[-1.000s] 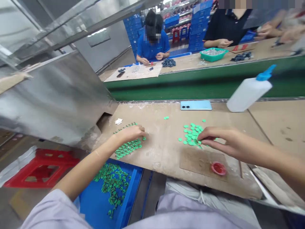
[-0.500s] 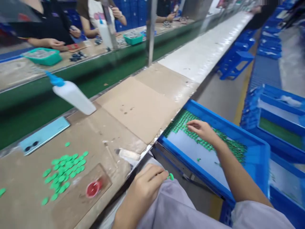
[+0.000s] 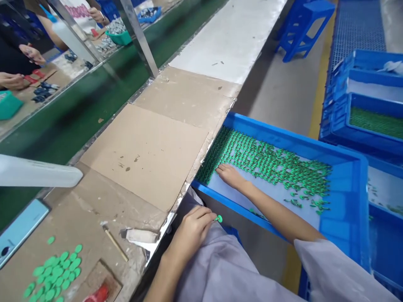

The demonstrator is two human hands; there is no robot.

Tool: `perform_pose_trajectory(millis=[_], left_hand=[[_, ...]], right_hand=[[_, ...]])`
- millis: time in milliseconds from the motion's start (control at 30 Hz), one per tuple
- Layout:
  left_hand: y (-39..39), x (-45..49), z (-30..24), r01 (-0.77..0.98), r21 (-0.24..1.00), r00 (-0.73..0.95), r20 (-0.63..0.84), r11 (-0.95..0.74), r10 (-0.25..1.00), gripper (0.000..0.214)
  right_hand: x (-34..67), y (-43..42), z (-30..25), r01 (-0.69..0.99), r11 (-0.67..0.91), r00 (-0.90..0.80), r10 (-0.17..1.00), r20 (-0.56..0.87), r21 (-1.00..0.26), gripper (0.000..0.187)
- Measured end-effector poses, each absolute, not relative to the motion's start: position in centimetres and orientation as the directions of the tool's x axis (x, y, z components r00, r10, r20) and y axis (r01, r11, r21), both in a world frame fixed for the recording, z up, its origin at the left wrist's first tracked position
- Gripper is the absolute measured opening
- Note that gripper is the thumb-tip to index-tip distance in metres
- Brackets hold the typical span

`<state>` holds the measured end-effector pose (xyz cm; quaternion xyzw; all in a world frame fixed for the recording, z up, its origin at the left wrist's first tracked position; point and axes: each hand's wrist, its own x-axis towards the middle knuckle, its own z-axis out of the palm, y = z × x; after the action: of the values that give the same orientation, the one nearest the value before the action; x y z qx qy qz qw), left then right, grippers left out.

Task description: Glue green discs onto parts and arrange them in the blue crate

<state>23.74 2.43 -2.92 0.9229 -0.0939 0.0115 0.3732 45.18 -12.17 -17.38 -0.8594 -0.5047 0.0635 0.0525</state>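
My left hand rests on my lap in a pinch, holding a small green pin-shaped part at its fingertips. My right hand reaches into a blue tray beside the bench, fingers stretched flat on the tray floor. They touch the near left end of rows of green parts standing in the tray. A few loose green parts lie at the tray's right.
The cardboard-covered bench holds a heap of green discs, a red cap, a thin stick, a light blue phone and a white bottle. Beyond are a green conveyor, other people's hands, blue crates and a blue stool.
My view swung right from the bench to the blue tray. My right hand left the discs and moved into the tray, then to its near left corner. My left hand came to my lap with a green part.
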Motion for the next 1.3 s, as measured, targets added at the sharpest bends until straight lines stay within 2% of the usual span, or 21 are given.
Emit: perform_pose_trajectory(millis=[267, 633, 733, 833, 1000, 1067, 1133, 1200, 1300], left_hand=[[2.2, 25.4, -3.3, -0.176, 0.661, 0.984, 0.113, -0.730, -0.135, 0.016], [2.5, 25.9, -4.3, -0.126, 0.684, 0.992, 0.073, -0.719, -0.104, 0.015], [2.0, 26.5, -4.7, -0.085, 0.648, 0.996, 0.045, -0.756, -0.074, 0.015], [1.1, 28.2, -4.8, -0.025, 0.551, 0.999, -0.026, -0.834, -0.047, 0.014], [-0.6, 33.9, -5.0, 0.041, 0.272, 0.968, -0.251, -0.961, -0.030, 0.021], [-1.0, 36.3, -5.6, 0.041, 0.208, 0.949, -0.315, -0.977, -0.028, 0.026], [-1.4, 38.4, -6.5, 0.039, 0.175, 0.935, -0.354, -0.984, -0.026, 0.030], [-1.7, 39.8, -7.6, 0.027, 0.144, 0.920, -0.391, -0.989, -0.031, 0.032], [-2.2, 40.8, -9.0, 0.003, 0.110, 0.903, -0.427, -0.994, -0.045, 0.030]], right_hand=[[45.3, -12.2, -17.7, 0.874, -0.476, 0.479, 0.878, 0.010, -0.093, 0.022], [45.6, -12.6, -18.4, 0.865, -0.492, 0.499, 0.864, 0.072, -0.097, 0.022], [45.7, -12.6, -18.7, 0.861, -0.484, 0.502, 0.859, 0.104, -0.154, 0.020], [45.8, -12.9, -18.6, 0.844, -0.479, 0.521, 0.839, 0.160, -0.241, 0.017], [45.9, -15.0, -17.7, 0.714, -0.442, 0.658, 0.689, 0.305, -0.543, 0.021], [45.6, -15.9, -17.9, 0.620, -0.439, 0.732, 0.622, 0.278, -0.650, 0.021], [45.0, -16.5, -18.4, 0.538, -0.445, 0.765, 0.614, 0.193, -0.716, 0.019], [44.2, -16.7, -19.1, 0.478, -0.471, 0.758, 0.648, 0.078, -0.742, 0.018], [43.3, -16.3, -19.6, 0.426, -0.569, 0.749, 0.658, -0.079, -0.703, 0.018]])
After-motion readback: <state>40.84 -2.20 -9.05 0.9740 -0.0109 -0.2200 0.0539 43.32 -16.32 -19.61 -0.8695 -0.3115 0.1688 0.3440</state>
